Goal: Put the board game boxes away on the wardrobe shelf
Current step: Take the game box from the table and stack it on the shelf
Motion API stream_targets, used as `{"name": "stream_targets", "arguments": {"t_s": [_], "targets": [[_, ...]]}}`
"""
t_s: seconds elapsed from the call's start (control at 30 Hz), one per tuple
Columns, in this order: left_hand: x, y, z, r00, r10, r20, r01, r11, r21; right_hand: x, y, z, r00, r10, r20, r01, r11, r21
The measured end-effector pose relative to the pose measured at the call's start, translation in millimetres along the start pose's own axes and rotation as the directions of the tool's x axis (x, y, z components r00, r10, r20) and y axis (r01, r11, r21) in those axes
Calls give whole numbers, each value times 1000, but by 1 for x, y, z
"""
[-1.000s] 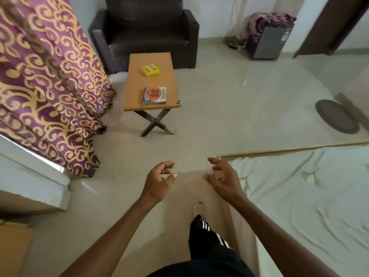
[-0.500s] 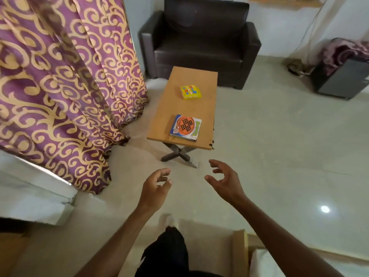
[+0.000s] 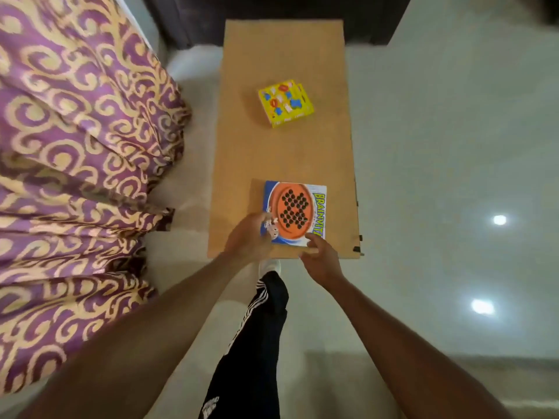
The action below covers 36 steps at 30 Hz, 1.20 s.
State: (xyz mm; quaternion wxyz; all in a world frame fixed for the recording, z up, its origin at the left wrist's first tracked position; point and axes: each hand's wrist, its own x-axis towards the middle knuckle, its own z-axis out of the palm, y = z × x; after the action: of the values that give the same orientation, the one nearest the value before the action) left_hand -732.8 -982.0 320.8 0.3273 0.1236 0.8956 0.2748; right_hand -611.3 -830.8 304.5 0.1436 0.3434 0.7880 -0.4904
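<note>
Hands at near bench (image 3: 287, 158) end: left hand (image 3: 248, 237) fingers curl round near-left corner of Brainvita box (image 3: 295, 213), right hand (image 3: 322, 261) fingers pinch its near-right corner; box lies flat on bench. Yellow box (image 3: 286, 102) farther along, well apart; curtain (image 3: 75, 176) left

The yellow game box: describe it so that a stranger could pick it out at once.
Start at the wooden table beside the purple curtain. Two boxes lie on it. The yellow box lies mid-table, untouched, smaller than the blue-and-orange box at the near end.
</note>
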Motion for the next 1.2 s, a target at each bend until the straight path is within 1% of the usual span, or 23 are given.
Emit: {"name": "stream_targets", "arguments": {"t_s": [0.07, 0.13, 0.2, 0.27, 0.33, 0.4, 0.43, 0.5, 0.53, 0.6, 0.63, 0.67, 0.7, 0.77, 0.83, 0.93, 1.0, 1.07, 1.2], "targets": [[58, -4, -3, 999, 29, 41, -35, 989, 144, 40, 0, 21, 998, 59, 32, -59, 998, -4], [104, -2, -2, 992, 83, 100, -103, 970, 222, 65, 3, 35, 992, 120, 31, -120, 993, 8], [135, 2, -2, 973, 153, 173, -198, 937, 288, 77, 8, 44, 989, 149, -3, -149, 989, 20], [167, 0, 2, 947, 139, 288, -241, 903, 355, 91, 18, 53, 979, 199, -47, -197, 979, 59], [182, -4, 7, 926, 100, 363, -247, 889, 385, 90, 21, 54, 973, 216, -82, -211, 975, 74], [188, -4, 9, 931, 64, 359, -216, 890, 402, 90, 21, 50, 959, 245, -144, -231, 967, 107], [187, -6, 9, 943, 25, 333, -168, 897, 409, 91, 24, 47, 947, 263, -184, -239, 960, 146], [180, -12, 7, 949, -108, 297, -23, 914, 404, 95, 35, 40, 922, 293, -252, -243, 947, 210], [175, -16, 5, 932, -181, 314, 45, 918, 394, 99, 36, 35, 909, 317, -271, -261, 939, 225], [164, -25, 4, 881, -280, 382, 149, 930, 336, 108, 35, 25, 889, 397, -230, -345, 908, 236], [159, -29, 6, 867, -296, 401, 196, 942, 272, 113, 31, 20, 885, 430, -178, -385, 891, 239], [155, -31, 8, 869, -293, 400, 250, 956, 157, 117, 30, 17, 887, 442, -133, -411, 887, 209], [150, -31, 11, 874, -287, 393, 307, 952, 12, 122, 32, 15, 899, 426, -103, -404, 896, 181], [140, -30, 16, 878, -278, 390, 380, 899, -216, 126, 32, 10, 925, 375, -70, -363, 921, 138], [126, -28, 19, 879, -275, 390, 416, 841, -346, 124, 30, 5, 935, 350, -61, -341, 932, 124], [93, -32, 12, 886, -252, 389, 416, 802, -429, 110, 25, -7, 954, 298, -24, -295, 952, 79], [70, -39, 6, 886, -225, 406, 409, 790, -456, 97, 21, -15, 973, 233, 4, -233, 971, 48], [35, -43, 0, 898, -209, 388, 390, 789, -476, 74, 11, -24, 987, 158, 39, -158, 987, 2], [-56, -26, -13, 939, -283, 197, 344, 737, -581, 21, -11, -47, 993, -39, 110, 51, 993, -107]]}}
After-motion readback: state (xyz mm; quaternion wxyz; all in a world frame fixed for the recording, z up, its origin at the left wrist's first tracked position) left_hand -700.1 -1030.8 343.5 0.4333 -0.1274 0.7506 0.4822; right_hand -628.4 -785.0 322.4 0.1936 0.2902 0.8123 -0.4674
